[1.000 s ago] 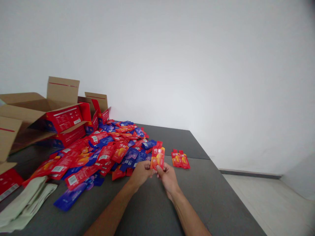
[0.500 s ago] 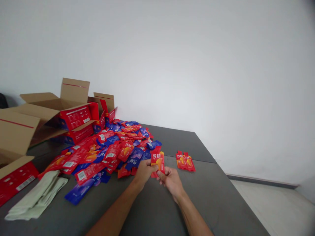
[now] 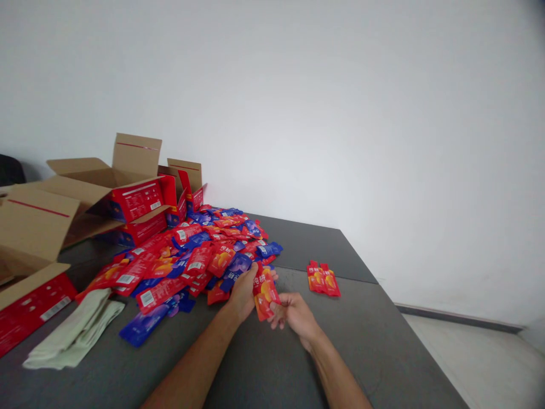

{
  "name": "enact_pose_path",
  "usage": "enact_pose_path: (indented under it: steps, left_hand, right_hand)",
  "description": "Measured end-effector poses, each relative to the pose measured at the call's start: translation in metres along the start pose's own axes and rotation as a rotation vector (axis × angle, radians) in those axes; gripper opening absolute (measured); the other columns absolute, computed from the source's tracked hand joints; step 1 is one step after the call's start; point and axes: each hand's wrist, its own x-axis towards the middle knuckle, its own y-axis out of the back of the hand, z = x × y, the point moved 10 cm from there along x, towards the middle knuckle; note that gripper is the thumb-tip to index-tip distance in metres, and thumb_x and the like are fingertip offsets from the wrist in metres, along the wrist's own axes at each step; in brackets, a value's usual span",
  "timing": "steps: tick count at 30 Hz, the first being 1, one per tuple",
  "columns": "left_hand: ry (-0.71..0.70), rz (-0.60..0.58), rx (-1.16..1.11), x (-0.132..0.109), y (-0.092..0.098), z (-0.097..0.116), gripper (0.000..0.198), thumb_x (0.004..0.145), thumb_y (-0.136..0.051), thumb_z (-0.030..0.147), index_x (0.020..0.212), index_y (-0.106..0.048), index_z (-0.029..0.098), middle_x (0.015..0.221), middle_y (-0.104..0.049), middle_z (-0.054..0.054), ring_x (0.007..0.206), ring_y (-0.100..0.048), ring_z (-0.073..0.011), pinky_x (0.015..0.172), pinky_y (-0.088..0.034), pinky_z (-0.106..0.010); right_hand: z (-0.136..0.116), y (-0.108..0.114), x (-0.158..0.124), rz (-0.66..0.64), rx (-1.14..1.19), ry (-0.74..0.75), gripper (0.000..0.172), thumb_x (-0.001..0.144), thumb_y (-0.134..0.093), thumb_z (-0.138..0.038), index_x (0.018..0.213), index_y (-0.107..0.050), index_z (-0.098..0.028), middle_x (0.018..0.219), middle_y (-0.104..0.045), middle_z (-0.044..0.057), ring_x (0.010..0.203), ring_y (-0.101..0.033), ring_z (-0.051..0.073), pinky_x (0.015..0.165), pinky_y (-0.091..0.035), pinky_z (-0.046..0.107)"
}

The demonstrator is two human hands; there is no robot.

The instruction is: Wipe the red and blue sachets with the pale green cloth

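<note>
My left hand grips a red pouch printed with orange fruit and white characters. Its thumb is along the left edge and its fingertips show past the right edge. My right hand pinches the same pouch at its lower right corner. The pouch is held tilted above the dark table, just right of a heap of red and blue pouches. To the right, two more red pouches lie side by side, face up.
Open cardboard boxes with red printed sides stand along the left. A folded pale green cloth lies at the near left, beside a blue pouch. The table's right edge drops to a light floor.
The red pouch has tilted and shifted slightly left and down. My left hand has moved its hold along the pouch's left side, with fingers behind it. The view has shifted a little.
</note>
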Motion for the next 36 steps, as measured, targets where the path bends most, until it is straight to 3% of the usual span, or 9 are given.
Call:
enact_pose_path:
  steps: [6, 9, 13, 17, 20, 24, 28, 31, 36]
  left_hand:
    - [0.001, -0.092, -0.013, -0.002, -0.006, 0.009, 0.031, 0.091, -0.062, 0.041, 0.103, -0.069, 0.012, 0.098, -0.076, -0.014, 0.087, -0.073, -0.0232, 0.075, -0.059, -0.035]
    - [-0.028, -0.107, 0.025, -0.005, -0.007, 0.015, 0.037, 0.087, -0.066, 0.047, 0.1, -0.069, 0.012, 0.098, -0.075, -0.014, 0.084, -0.073, -0.0234, 0.074, -0.058, -0.035]
    - [0.051, -0.167, 0.156, -0.01, -0.01, -0.003, 0.038, 0.082, -0.066, 0.049, 0.098, -0.068, 0.014, 0.095, -0.075, -0.012, 0.08, -0.071, -0.0222, 0.071, -0.056, -0.033]
    - [-0.025, -0.327, 0.411, -0.012, -0.029, -0.025, 0.031, 0.072, -0.073, 0.031, 0.098, -0.069, 0.015, 0.089, -0.075, -0.008, 0.066, -0.067, -0.0169, 0.065, -0.052, -0.029]
    - [-0.123, -0.229, 0.53, 0.001, -0.029, -0.035, 0.031, 0.068, -0.074, 0.026, 0.097, -0.067, 0.014, 0.076, -0.072, -0.005, 0.054, -0.061, -0.0133, 0.054, -0.047, -0.025]
    - [-0.188, -0.09, 0.643, 0.029, -0.035, -0.048, 0.041, 0.069, -0.072, 0.02, 0.108, -0.061, 0.013, 0.07, -0.069, -0.002, 0.052, -0.061, -0.0131, 0.051, -0.046, -0.022]
    - [-0.216, -0.102, 0.727, 0.055, -0.063, -0.069, 0.048, 0.07, -0.071, 0.015, 0.116, -0.058, 0.013, 0.062, -0.066, 0.002, 0.049, -0.06, -0.0137, 0.049, -0.042, -0.021]
    - [-0.25, -0.129, 0.831, 0.068, -0.087, -0.081, 0.045, 0.072, -0.069, 0.014, 0.117, -0.062, 0.014, 0.061, -0.066, 0.002, 0.049, -0.059, -0.0143, 0.053, -0.044, -0.023]
    - [-0.316, -0.178, 1.055, 0.075, -0.114, -0.087, 0.023, 0.075, -0.063, 0.014, 0.097, -0.073, 0.015, 0.064, -0.068, -0.003, 0.067, -0.066, -0.02, 0.071, -0.049, -0.029]
  right_hand:
    - [-0.001, -0.003, 0.001, -0.019, -0.002, 0.066, 0.046, 0.085, -0.063, -0.059, 0.087, -0.071, -0.014, 0.075, -0.072, 0.007, 0.064, -0.068, 0.016, 0.052, -0.043, 0.022]
    - [-0.006, 0.007, 0.004, 0.065, -0.035, 0.119, 0.048, 0.087, -0.058, -0.061, 0.088, -0.07, -0.014, 0.071, -0.071, 0.005, 0.062, -0.065, 0.015, 0.054, -0.043, 0.022]
    - [0.001, 0.036, 0.006, 0.295, -0.063, 0.089, 0.051, 0.088, -0.053, -0.063, 0.087, -0.067, -0.014, 0.063, -0.068, 0.004, 0.055, -0.061, 0.015, 0.05, -0.042, 0.023]
    - [0.01, 0.049, 0.009, 0.363, -0.118, 0.068, 0.052, 0.09, -0.046, -0.062, 0.09, -0.067, -0.015, 0.065, -0.069, 0.004, 0.056, -0.063, 0.016, 0.051, -0.045, 0.025]
    - [0.014, 0.067, 0.01, 0.422, -0.219, 0.056, 0.052, 0.09, -0.046, -0.061, 0.097, -0.069, -0.015, 0.07, -0.071, 0.006, 0.059, -0.065, 0.019, 0.055, -0.049, 0.028]
    - [0.005, 0.129, -0.005, 0.662, -0.449, 0.064, 0.043, 0.091, -0.05, -0.044, 0.117, -0.065, -0.014, 0.098, -0.073, 0.014, 0.091, -0.069, 0.027, 0.083, -0.052, 0.036]
    - [0.002, 0.189, -0.029, 0.837, -0.706, 0.013, 0.048, 0.082, -0.048, -0.016, 0.128, -0.061, -0.011, 0.129, -0.062, 0.02, 0.129, -0.05, 0.033, 0.111, -0.033, 0.044]
    - [0.013, 0.204, -0.033, 0.839, -0.861, -0.043, 0.062, 0.073, -0.051, -0.007, 0.134, -0.059, -0.015, 0.145, -0.052, 0.015, 0.14, -0.038, 0.032, 0.116, -0.026, 0.043]
    - [0.039, 0.199, -0.022, 0.742, -1.014, -0.147, 0.065, 0.08, -0.046, -0.007, 0.141, -0.055, -0.025, 0.155, -0.043, 0.006, 0.146, -0.031, 0.03, 0.112, -0.033, 0.046]
